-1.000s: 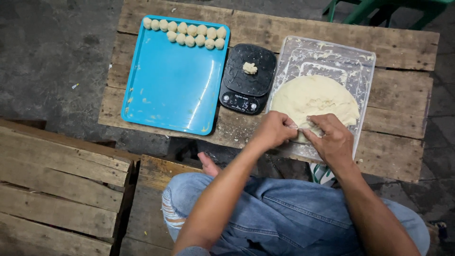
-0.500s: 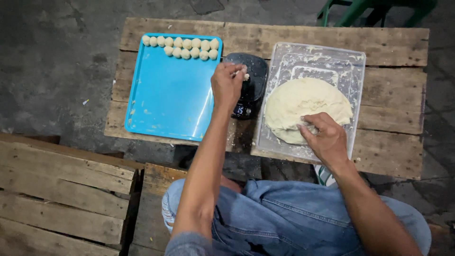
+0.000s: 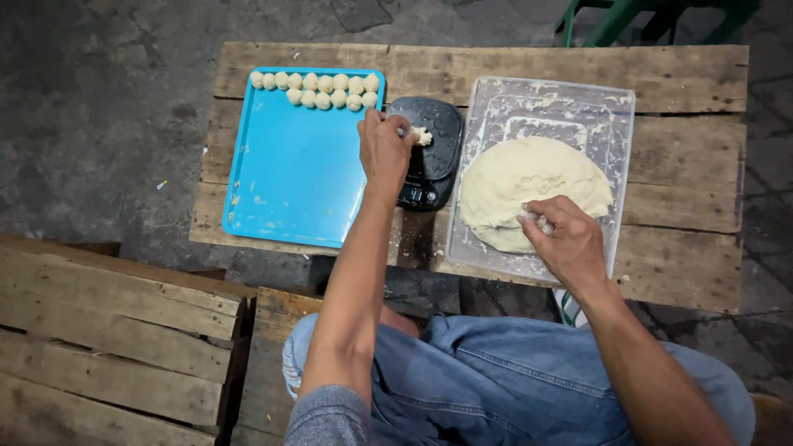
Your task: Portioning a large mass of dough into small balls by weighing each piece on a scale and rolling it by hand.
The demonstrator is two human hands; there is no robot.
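My left hand (image 3: 382,149) reaches over a black kitchen scale (image 3: 429,169), fingertips pinching a small lump of dough (image 3: 422,136) that sits on its platform. My right hand (image 3: 566,239) rests on the near edge of a big pale dough mass (image 3: 524,177), fingers closed on a bit of it. The dough lies in a clear plastic tray (image 3: 591,103). Left of the scale, a blue tray (image 3: 297,177) carries two rows of several small dough balls (image 3: 318,89) along its far edge.
Everything stands on a low wooden plank table (image 3: 686,149) over a dark concrete floor. A wooden pallet (image 3: 107,330) lies at the near left. My jeans-clad knees are below the table. Green metal legs (image 3: 611,16) show at the far right.
My left hand left the big dough, crossed to the scale and now stays at the small lump there. My right hand kept its place on the dough's near edge.
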